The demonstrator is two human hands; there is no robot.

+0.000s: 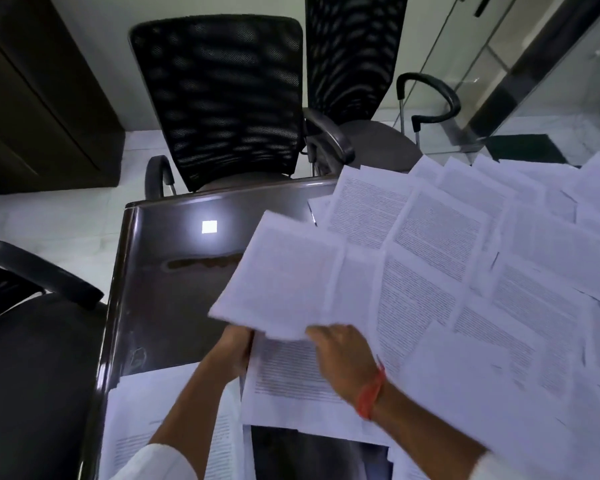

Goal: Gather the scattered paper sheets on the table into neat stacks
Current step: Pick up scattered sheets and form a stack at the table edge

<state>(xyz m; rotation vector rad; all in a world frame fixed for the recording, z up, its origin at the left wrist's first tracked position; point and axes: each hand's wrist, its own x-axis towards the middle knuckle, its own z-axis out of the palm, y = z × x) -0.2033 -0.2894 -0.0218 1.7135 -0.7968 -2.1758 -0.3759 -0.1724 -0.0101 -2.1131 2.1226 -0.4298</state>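
The left hand (235, 344) reaches forward over the near part of the table (160, 271), its fingers curled at the near left edge of a bundle of sheets (284, 271) that is lifted off the surface and tilted. The fingertips are hidden under and behind the paper, so how tightly they close cannot be told, but the hand grips the bundle's lower edge. The right hand (343, 358) holds the same bundle from the near right side: its thumb lies on top of the near edge and its fingers curl beneath, pinching the paper between them. A red thread band (371, 393) circles the right wrist.

The held bundle fans out away from the hands, toward the far left, its printed faces blurred. Directly below the hands another printed sheet (291, 379) lies flat on the table, between the two wrists. A further pile of sheets (174, 427) lies under the left forearm at the near edge. To the right, loose printed sheets (465, 254) overlap one another and cover that whole side of the table, touching the held bundle's right edge.

Beyond the table stand two black mesh chairs (222, 98), and a third chair (32, 341) sits at the left.
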